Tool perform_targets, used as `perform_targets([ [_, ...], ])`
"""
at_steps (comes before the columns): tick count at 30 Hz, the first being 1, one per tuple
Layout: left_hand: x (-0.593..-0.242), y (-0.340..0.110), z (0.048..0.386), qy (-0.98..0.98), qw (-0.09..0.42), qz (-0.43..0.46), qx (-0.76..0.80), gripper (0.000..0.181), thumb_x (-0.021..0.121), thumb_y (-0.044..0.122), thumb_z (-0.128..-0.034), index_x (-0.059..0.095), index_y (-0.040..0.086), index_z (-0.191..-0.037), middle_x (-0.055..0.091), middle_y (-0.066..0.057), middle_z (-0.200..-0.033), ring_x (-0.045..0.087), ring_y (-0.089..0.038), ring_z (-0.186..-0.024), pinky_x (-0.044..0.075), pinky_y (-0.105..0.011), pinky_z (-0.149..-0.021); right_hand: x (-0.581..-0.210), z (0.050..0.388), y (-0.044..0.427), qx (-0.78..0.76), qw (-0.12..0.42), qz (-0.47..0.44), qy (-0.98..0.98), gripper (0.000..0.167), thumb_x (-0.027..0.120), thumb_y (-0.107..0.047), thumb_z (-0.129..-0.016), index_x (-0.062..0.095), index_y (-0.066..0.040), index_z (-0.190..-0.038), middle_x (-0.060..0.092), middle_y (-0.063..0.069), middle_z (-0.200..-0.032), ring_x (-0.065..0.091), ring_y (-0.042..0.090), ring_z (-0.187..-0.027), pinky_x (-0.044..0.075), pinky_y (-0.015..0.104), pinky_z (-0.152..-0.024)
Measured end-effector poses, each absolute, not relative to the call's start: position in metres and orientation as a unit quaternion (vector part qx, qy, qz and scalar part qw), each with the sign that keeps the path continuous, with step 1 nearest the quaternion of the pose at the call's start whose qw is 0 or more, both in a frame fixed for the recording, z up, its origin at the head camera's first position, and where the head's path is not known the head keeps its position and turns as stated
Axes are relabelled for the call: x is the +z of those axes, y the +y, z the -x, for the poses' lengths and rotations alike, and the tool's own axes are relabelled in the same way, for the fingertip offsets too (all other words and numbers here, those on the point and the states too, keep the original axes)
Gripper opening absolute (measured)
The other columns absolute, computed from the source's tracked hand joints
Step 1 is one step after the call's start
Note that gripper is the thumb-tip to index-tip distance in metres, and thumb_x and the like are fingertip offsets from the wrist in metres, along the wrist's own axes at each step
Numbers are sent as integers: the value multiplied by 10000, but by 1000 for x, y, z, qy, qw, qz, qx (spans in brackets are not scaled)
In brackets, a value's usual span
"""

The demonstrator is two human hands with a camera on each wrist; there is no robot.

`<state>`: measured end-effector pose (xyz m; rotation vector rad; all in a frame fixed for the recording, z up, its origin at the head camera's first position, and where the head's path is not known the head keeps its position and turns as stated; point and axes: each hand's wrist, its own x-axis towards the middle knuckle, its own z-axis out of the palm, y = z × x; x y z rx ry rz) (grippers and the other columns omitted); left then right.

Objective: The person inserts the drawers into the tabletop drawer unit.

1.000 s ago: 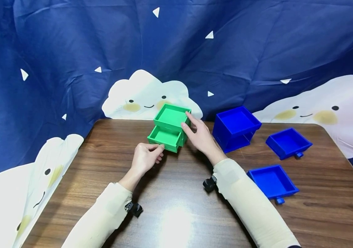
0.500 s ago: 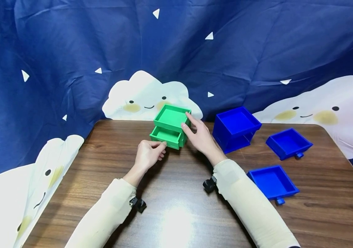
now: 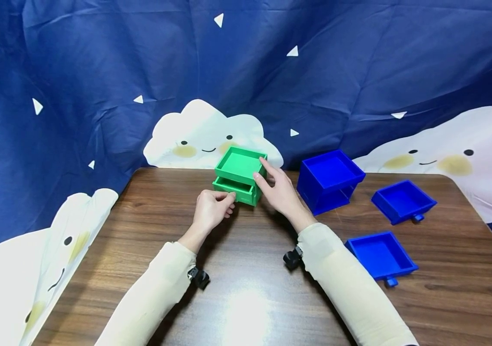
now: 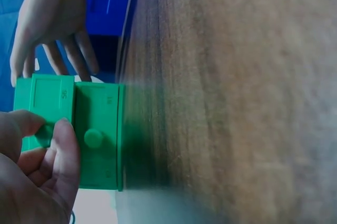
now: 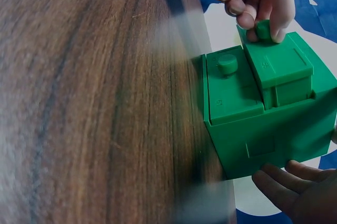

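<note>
A small green cabinet [image 3: 240, 164] with a tray-like top stands near the table's back edge. Its upper drawer [image 3: 245, 195] juts partway out of the front. My left hand [image 3: 211, 210] pinches that drawer's round knob [image 5: 263, 30] between thumb and fingers. In the right wrist view the lower drawer [image 5: 231, 91] sits flush in the cabinet, its own knob untouched. Against the cabinet's right side rests my right hand [image 3: 281, 193], fingers fairly straight, the thumb by the front corner and a finger near the top rim.
Right of my right hand stands a blue cabinet [image 3: 332, 169] with an open front. Two blue drawers with knobs lie farther right, one toward the back [image 3: 403, 198] and one nearer [image 3: 380, 253]. A dark blue cloud-print curtain [image 3: 246, 57] hangs behind the wooden table [image 3: 151, 230].
My left hand has moved forward and slightly right, and the upper green drawer has slid deeper into the cabinet. The right hand keeps its place on the side.
</note>
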<state>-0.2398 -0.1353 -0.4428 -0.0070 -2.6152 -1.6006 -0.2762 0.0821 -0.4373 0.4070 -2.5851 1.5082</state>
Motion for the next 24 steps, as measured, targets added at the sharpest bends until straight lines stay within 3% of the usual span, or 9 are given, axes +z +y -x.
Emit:
perform_targets([
  [5, -442, -132, 244, -848, 36, 0, -528, 257, 731, 191, -1007, 844, -25, -928, 786, -165, -770, 725, -171, -568, 617, -277, -561, -438, 276, 82, 501, 61, -132, -853, 625, 598, -399, -1107, 417, -209, -1675, 474, 247, -1641, 639, 429, -1363, 518, 536, -1160],
  [15, -442, -127, 255, -855, 37, -5, -518, 280, 730, 207, -1008, 839, -35, -919, 779, -151, -748, 643, -48, -500, 599, -252, -544, -438, 276, 81, 504, 70, -133, -850, 617, 618, -371, -1100, 446, -173, -1659, 511, 250, -1608, 656, 422, -1342, 533, 521, -1146],
  [24, -441, -124, 262, -853, 32, -3, -520, 280, 730, 206, -1018, 834, -44, -946, 763, -130, -719, 647, -67, -512, 638, -325, -581, -438, 277, 81, 500, 66, -133, -853, 615, 601, -369, -1108, 431, -172, -1666, 495, 252, -1621, 640, 421, -1361, 525, 521, -1156],
])
